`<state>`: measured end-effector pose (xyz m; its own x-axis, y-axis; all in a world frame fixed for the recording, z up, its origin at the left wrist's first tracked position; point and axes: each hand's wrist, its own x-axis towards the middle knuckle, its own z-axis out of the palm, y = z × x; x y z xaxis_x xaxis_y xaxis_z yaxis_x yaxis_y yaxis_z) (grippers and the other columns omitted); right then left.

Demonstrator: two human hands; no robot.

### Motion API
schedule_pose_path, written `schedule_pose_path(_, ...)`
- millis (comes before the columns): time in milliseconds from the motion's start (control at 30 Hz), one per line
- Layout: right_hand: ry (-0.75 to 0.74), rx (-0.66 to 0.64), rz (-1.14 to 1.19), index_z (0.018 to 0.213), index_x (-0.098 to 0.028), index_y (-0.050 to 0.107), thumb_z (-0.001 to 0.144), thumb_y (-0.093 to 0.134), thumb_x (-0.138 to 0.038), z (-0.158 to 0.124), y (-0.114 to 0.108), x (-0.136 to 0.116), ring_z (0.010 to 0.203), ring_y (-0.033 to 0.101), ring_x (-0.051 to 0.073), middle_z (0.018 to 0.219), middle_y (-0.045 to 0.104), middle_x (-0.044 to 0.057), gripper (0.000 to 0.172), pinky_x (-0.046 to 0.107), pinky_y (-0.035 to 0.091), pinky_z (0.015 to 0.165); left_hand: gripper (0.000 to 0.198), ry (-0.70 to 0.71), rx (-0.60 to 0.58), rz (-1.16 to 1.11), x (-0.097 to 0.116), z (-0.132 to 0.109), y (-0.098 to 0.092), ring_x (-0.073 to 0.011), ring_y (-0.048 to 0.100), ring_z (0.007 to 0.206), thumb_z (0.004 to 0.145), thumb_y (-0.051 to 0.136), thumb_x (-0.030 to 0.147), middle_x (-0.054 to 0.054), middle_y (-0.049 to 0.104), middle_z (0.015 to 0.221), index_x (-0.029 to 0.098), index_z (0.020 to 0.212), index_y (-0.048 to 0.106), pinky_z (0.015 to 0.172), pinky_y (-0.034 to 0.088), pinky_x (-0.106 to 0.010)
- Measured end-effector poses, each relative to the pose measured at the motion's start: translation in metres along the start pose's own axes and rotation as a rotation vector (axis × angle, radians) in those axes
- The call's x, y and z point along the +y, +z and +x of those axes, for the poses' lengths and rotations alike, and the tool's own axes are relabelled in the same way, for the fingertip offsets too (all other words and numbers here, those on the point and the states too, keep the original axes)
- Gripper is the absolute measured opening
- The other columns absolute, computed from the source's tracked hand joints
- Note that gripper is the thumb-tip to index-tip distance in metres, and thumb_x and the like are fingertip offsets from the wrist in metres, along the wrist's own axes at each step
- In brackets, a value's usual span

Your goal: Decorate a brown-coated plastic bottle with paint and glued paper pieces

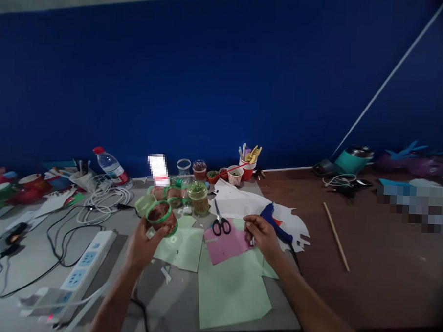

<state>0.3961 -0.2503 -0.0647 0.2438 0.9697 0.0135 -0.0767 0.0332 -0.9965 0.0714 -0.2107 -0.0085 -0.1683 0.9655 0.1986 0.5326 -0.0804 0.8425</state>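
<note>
The left hand (142,243) grasps a short cylindrical container (170,222), thumb against the near wall and fingers around its left side. The container is held above the gray tabletop (179,301); its wall is reddish brown, a bright green band edges the round mouth and another the base, and the mouth is tilted toward the viewer.

The right hand (260,231) is positioned over the right edge of a pink sheet (215,254), fingers curled with thumb and index close together. Whether these fingers pinch anything cannot be determined.

The pink sheet is flat, matte and irregularly cut; it overlies a larger pale green sheet (234,296) with straight edges and one clipped corner. Scissors (221,221) with metal blades and black looped handles lie partly on the pink sheet, tips directed away from the person. Behind them, a white sheet (238,202) has a jagged right margin. A blue glue gun (281,233) of smooth finish rests on that sheet, just beyond the right hand.

Beyond the held container stands a transparent jar (199,204) with a green top. At left lies a rectangular white power strip (93,251); at right, a slender wooden rod (336,236) on the brown tabletop (389,276).
</note>
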Motion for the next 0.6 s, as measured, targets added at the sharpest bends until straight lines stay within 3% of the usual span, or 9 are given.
schedule_pose_path(167,-0.049,-0.068,-0.208,0.087,-0.019,0.062,0.079,0.055,-0.036,-0.012,0.004,-0.012,0.054,0.055,0.015,0.067,0.06,0.002,0.02,0.028,0.044,0.051,0.054,-0.084,0.059,-0.003,-0.025,-0.017,-0.035,-0.0304,0.067,0.092,0.058,0.073,0.047,-0.008,0.072,0.092,0.017,0.102,0.061,0.08,0.052,-0.041)
schedule_pose_path(300,-0.278,-0.308,-0.528,0.095,-0.021,0.064,0.085,0.051,-0.027,-0.034,0.024,-0.035,0.086,0.061,0.023,0.096,0.066,0.009,0.017,0.037,0.049,0.076,0.047,-0.072,0.126,0.048,-0.039,-0.029,-0.056,-0.0321,0.064,0.098,0.06,0.073,0.045,-0.007,0.069,0.094,0.021,0.099,0.06,0.085,0.051,-0.045)
schedule_pose_path(367,-0.374,-0.44,-0.692,0.106,-0.019,0.063,0.084,0.052,-0.025,-0.044,0.045,-0.042,0.101,0.057,0.027,0.108,0.064,0.012,0.025,0.042,0.046,0.089,0.044,-0.064,0.135,0.12,-0.042,-0.032,-0.062,-0.0332,0.063,0.1,0.063,0.071,0.044,-0.007,0.068,0.096,0.022,0.099,0.059,0.087,0.049,-0.046)
schedule_pose_path(467,-0.509,-0.696,-0.917,0.117,-0.013,0.059,0.08,0.061,-0.033,-0.05,0.088,-0.043,0.111,0.052,0.031,0.117,0.06,0.016,0.042,0.046,0.041,0.097,0.042,-0.05,0.143,0.205,-0.047,-0.033,-0.066,-0.0343,0.062,0.102,0.067,0.068,0.043,-0.009,0.067,0.099,0.022,0.102,0.058,0.089,0.048,-0.048)
schedule_pose_path(600,-0.593,-0.847,-1.173,0.133,-0.001,0.044,0.071,0.068,-0.045,-0.041,0.143,-0.031,0.13,0.034,0.04,0.139,0.04,0.028,0.079,0.052,0.029,0.107,0.045,-0.047,0.129,0.161,-0.057,-0.036,-0.065,-0.0341,0.062,0.102,0.069,0.066,0.041,-0.011,0.068,0.104,0.021,0.108,0.057,0.087,0.049,-0.047)
